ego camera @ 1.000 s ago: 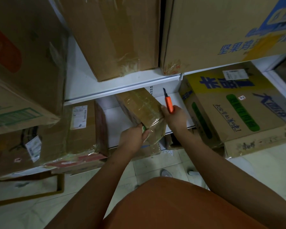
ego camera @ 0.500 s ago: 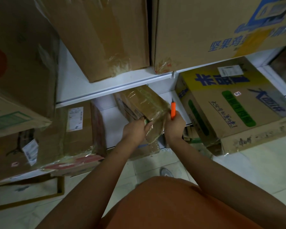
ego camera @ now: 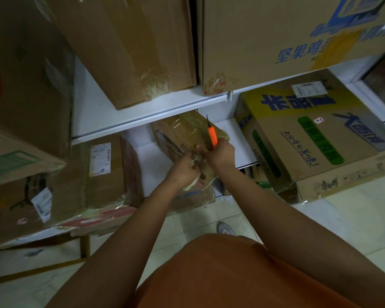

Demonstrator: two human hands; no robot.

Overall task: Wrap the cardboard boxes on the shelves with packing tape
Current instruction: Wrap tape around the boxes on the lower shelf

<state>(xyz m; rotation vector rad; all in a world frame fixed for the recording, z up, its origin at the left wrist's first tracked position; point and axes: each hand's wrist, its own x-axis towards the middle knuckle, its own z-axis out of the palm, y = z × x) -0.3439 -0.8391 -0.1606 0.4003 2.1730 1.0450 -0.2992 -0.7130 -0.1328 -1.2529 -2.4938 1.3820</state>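
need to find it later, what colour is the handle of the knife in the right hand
Bright orange, with a dark blade tip; the knife in the right hand shows best in the head view.

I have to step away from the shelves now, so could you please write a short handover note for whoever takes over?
Left hand: grips the packing tape roll against the small box.
Right hand: holds the orange utility knife, blade pointing up.
Small tape-wrapped box: tilted at the lower shelf edge, between both hands.
Done: this box already shows glossy tape over most faces.
Left: probably cut the tape, press down the end, set the box back. Whether neighbouring boxes need more tape is unclear.
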